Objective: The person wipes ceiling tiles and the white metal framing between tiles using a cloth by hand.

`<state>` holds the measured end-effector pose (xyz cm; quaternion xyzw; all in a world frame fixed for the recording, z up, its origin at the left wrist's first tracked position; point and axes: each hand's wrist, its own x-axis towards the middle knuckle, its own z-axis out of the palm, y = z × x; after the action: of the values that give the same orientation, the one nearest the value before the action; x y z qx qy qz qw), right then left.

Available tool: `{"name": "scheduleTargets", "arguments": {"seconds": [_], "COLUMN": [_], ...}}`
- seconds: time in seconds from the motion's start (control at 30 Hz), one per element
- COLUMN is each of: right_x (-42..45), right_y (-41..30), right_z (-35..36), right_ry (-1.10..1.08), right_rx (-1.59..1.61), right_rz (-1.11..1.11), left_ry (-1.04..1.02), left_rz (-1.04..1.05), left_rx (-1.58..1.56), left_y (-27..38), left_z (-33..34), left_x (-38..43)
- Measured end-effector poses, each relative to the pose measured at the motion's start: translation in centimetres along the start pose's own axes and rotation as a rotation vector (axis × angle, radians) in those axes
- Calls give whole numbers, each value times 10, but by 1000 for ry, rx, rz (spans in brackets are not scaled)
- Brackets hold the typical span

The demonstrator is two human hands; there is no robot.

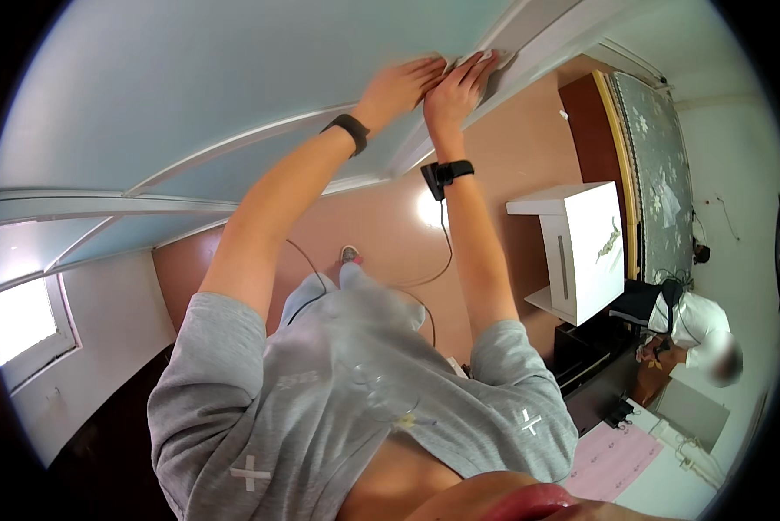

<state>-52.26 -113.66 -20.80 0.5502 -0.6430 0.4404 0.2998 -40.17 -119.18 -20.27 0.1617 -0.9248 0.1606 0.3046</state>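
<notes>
Both bare hands are raised at the top of the head view, close together on a light cloth point(506, 60) against a white frame rail point(543, 32). My left hand point(403, 88), slightly blurred, has its fingers bent over the cloth's left edge beside a pale blue panel point(233, 58). My right hand point(456, 91) presses the cloth to the rail with its fingers close together. A dark band point(352, 132) circles my left wrist. Around my right wrist is a black strap point(455, 172) bearing a small device with a cable. Part of the cloth lies hidden under my fingers.
A white cabinet point(585, 251) stands on the reddish floor point(377, 228) at right, beside a bed with a grey floral cover point(654, 169). A person point(696, 325) in a white top bends near a black piece of furniture point(579, 384). Cables hang about my legs. A window point(22, 319) is at left.
</notes>
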Motion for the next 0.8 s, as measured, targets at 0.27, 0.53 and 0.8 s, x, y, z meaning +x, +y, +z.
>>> {"name": "scheduleTargets", "arguments": {"seconds": [0.27,0.53,0.8], "right_x": [-68,12,226], "right_y": [-16,-10,-40], "right_z": [26,7,-42], "right_ry": [-161,-53,276], "right_rx": [77,248,200], "right_rz": [36,3,-256], "left_ry": [-500,-11,602], "left_rz": [-190,-104,-165], "left_rx": [-409,-228,153], "left_y": [-7,-11,-60], "left_z": [-6,-44,-156], "left_x": [-32,-2,136]}}
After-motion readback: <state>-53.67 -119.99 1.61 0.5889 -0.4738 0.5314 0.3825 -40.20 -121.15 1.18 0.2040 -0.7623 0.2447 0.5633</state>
